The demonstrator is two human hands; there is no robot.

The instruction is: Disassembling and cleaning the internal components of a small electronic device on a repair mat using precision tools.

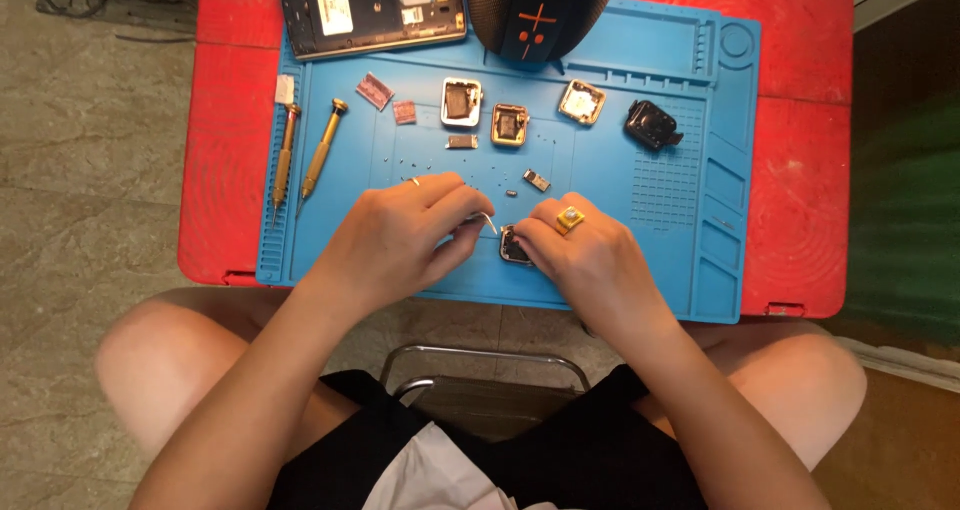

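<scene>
Tweezers (487, 220) sit pinched in my left hand (400, 240), tips angled toward the small watch case (514, 248) that my right hand (585, 255) clamps against the blue mat (640, 270), just beside the left fingers. I count four more watch parts (510, 125) in a row farther up, two screwdrivers (305, 155) at left, one opened phone (372, 10), all on the red table (800, 170).

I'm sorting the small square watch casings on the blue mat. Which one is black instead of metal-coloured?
The black casing at the far right of the row, beside the mat's gridded area. The other three, the silver casing, gold casing and tilted silver casing, are pale or gold.
</scene>
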